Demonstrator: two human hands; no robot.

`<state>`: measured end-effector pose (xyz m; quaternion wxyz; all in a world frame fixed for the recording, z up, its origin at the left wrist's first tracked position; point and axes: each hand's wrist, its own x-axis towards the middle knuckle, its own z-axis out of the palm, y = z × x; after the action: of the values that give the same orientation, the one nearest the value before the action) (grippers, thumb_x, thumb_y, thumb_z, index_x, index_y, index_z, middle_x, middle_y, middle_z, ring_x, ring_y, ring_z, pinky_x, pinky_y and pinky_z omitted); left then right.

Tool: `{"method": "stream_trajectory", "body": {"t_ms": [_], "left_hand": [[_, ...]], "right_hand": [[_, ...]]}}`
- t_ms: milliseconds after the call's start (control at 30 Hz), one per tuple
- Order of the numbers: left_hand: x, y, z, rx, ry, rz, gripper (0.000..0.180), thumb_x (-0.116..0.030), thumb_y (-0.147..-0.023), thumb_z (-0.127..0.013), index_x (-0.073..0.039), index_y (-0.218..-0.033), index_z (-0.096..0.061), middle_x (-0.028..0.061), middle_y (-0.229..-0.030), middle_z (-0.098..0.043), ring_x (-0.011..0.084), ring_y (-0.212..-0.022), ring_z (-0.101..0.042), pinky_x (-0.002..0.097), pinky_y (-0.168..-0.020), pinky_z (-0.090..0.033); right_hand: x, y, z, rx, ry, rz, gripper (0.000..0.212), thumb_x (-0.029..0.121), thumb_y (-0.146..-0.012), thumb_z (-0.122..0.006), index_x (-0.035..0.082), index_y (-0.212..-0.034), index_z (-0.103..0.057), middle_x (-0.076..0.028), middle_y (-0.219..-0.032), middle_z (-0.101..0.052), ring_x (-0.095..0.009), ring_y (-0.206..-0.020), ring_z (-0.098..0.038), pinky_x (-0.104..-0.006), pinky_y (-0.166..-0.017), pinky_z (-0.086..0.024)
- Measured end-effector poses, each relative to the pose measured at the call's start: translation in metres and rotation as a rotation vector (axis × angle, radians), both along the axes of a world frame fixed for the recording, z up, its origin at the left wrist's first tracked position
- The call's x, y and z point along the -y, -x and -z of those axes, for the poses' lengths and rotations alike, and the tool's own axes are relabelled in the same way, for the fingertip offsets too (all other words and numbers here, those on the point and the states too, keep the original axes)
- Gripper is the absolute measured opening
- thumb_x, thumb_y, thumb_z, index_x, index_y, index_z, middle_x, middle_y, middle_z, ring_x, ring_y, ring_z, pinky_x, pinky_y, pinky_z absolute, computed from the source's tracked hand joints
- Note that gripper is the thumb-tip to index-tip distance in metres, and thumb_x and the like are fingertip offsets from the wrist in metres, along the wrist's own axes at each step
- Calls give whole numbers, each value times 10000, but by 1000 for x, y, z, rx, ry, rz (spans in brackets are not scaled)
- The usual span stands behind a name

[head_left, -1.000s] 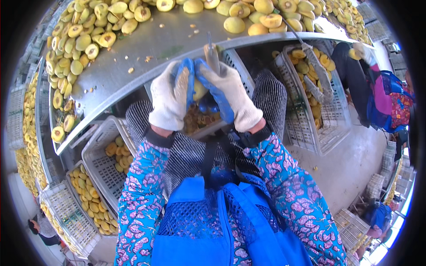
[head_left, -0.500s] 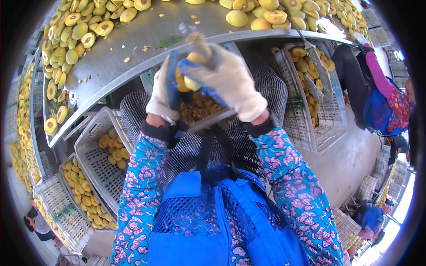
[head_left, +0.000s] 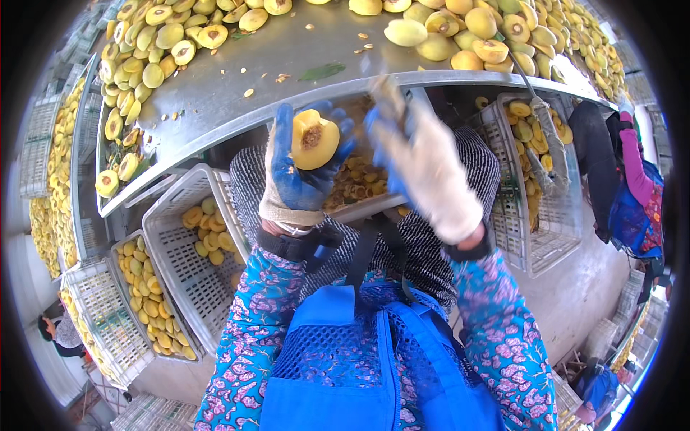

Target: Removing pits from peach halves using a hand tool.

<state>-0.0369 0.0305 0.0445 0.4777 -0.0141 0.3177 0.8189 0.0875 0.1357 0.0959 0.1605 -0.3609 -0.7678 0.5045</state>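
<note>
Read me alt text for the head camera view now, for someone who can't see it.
The left hand, gloved in white and blue, cradles a yellow, brown-centred fruit half; the right hand, likewise gloved, is blurred beside it. Beyond lies a grey metal table with heaped yellow fruit, and perforated pale plastic crates holding more stand on both sides.

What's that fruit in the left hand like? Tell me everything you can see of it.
The fruit is cut open, its pale yellow flesh smooth-looking around a rough brown centre; its upper rim looks uneven. The cut face tilts up toward the camera. It rests in the gloved left hand, on the near side of the metal table.
</note>
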Motion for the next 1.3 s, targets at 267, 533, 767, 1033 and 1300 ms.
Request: {"method": "stream_trajectory", "body": {"t_ms": [267, 533, 767, 1033, 1300], "left_hand": [[-1, -18, 3, -346, 19, -63, 426, -338, -970, -445, 52, -1116, -537, 151, -986, -628, 224, -844, -633, 313, -730, -542], [3, -19, 19, -285, 107, -61, 297, -245, -907, -586, 37, -996, -605, 138, -849, -661, 217, -645, -643, 321, -566, -550], [4, -8, 17, -491, 367, 174, 256, -227, -877, -634, 20, -943, -642, 99, -800, -671, 182, -641, -651, 284, -566, -547], [0, -10, 20, -439, 348, 153, 244, -222, -857, -663, 7, -939, -646, 79, -790, -667, 163, -631, -645, 280, -561, -548], [-1, 5, 49, -503, 618, 291, 234, -217, -852, -668, 3, -926, -638, 78, -773, -660, 167, -620, -642, 288, -530, -548]], "right_hand": [[55, -13, 33, 142, -62, -171, 300, 194, -850, -600, -41, -974, -463, -288, -800, -596, -444, -807, -596, -471, -657, -470], [64, -21, 49, 168, -17, -230, 290, 204, -854, -581, -51, -931, -466, -308, -802, -595, -457, -802, -586, -481, -643, -466], [46, -30, 47, 21, 1130, -247, 261, 268, -915, -546, 11, -948, -521, -20, -620, -507, -104, -450, -473, -250, -407, -387], [43, -41, 68, -365, 1780, -386, 327, 278, -960, -488, -43, -1014, -519, 55, -536, -383, -37, -341, -326, -201, -321, -255], [49, -35, 85, -252, 1770, -265, 329, 268, -985, -419, -47, -1020, -507, 44, -534, -396, -40, -316, -318, -209, -301, -256]]}}
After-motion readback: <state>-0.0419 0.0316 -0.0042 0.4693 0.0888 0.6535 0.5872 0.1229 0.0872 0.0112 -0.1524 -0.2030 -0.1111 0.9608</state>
